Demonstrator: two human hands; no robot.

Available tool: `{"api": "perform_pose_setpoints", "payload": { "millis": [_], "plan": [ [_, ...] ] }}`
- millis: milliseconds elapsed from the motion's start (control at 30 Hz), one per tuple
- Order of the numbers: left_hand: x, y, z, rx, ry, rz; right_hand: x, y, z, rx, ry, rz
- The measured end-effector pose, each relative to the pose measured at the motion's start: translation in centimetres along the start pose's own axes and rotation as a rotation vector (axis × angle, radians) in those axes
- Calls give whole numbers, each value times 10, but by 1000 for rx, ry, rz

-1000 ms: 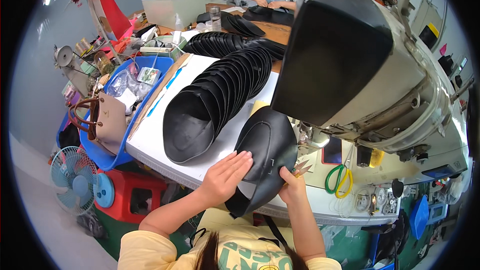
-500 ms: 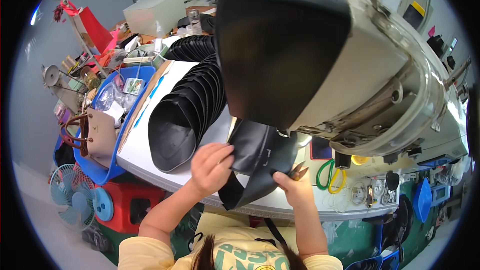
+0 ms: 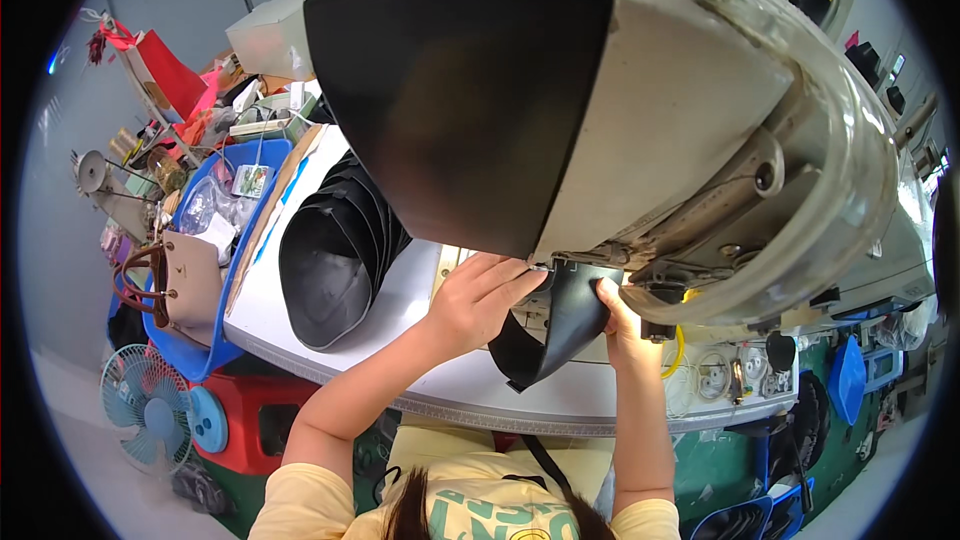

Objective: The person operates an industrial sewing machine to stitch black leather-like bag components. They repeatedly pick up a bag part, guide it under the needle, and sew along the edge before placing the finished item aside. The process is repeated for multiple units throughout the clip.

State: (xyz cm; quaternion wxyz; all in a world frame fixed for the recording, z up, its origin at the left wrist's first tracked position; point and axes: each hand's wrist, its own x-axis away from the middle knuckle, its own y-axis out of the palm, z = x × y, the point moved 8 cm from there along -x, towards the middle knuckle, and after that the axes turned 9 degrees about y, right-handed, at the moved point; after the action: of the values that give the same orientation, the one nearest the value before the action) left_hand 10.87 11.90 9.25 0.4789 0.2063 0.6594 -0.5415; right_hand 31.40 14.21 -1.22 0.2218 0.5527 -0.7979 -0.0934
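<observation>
Over the white counter [image 3: 330, 360], the large grey sewing machine head [image 3: 600, 110] is filling most of my view and is hiding the needle area. Left of it, a nested stack of black curved pieces [image 3: 335, 250] is lying on the counter, well apart from the hands; I am judging these as pieces waiting for the same handling, though I cannot tell which are finished. Further left, a blue tray [image 3: 215, 350] is carrying a tan handbag [image 3: 185, 285] and small packets, and a small fan [image 3: 140, 405] is standing on the floor below. At the machine's underside, one black piece [image 3: 560, 325] is hanging partly off the counter edge. The left hand [image 3: 480, 300] is pressing flat on its upper left part, fingers spread. The right hand [image 3: 620, 325] is pinching its right edge, grip narrow. I am judging the piece positioned under the head; any stitching on it is not visible.
</observation>
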Motion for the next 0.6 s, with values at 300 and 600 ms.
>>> {"api": "perform_pose_setpoints", "payload": {
  "millis": [300, 600],
  "plan": [
    [5, 0, -3, 66, -76, 46, 11, 20, -16, 17, -6, -118],
    [18, 10, -7, 69, -85, 30, 10, 21, -16, 67, -20, -157]
  ]
}}
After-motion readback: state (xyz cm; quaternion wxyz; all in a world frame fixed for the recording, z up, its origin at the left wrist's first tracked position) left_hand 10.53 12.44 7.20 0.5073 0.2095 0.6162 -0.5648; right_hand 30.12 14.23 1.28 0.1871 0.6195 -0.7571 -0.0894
